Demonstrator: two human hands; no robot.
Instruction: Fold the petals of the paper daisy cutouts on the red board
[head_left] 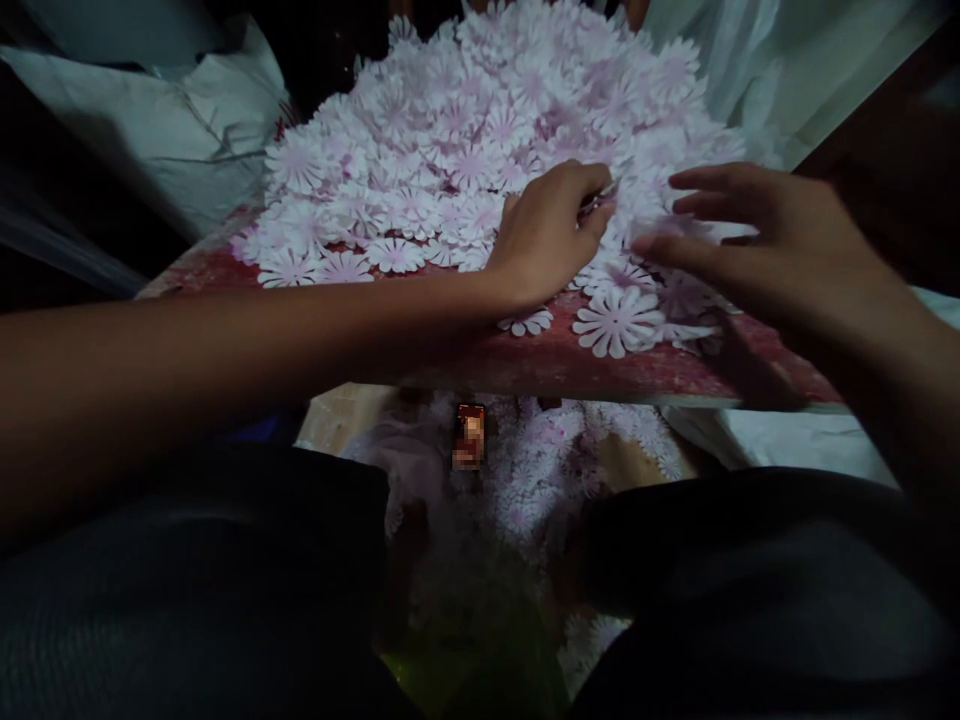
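Note:
A large heap of white flower cut-outs with pale purple centres lies on a worn red tabletop. My left hand rests at the front of the heap. Its fingers and thumb are curled together around something small and thin that I cannot make out. To its right, my right hand hovers over the flowers with thumb and fingers apart. Blurred petals show between and below those fingertips, and none looks gripped. One separate flower lies flat near the front edge, below the gap between my hands.
A white sack stands at the left, and pale translucent plastic hangs at the right. Under the table, more flowers lie in a pile on the floor. A phone with a lit screen is down there too, beyond my knees.

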